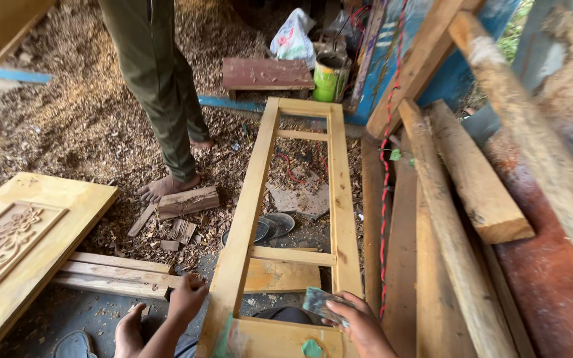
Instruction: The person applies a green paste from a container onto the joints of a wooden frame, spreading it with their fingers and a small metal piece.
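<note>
— On the shavings-strewn floor, the wooden frame lies flat; left hand grips its rail, fingers closed.
— Right hand pinches sandpaper against the near rail; likely sanding, needing steady strokes.

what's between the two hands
In the head view, the left rail of the wooden frame lies between the left hand and the right hand, plus a dark gap.

Soft, even daylight fills the scene — brightest at the upper right, where it washes out the pale plank. Shadows are weak and diffuse; the darkest patch lies on the floor at the lower left. The wide lens bends straight timbers near the edges, and the right hand is slightly blurred.
</note>
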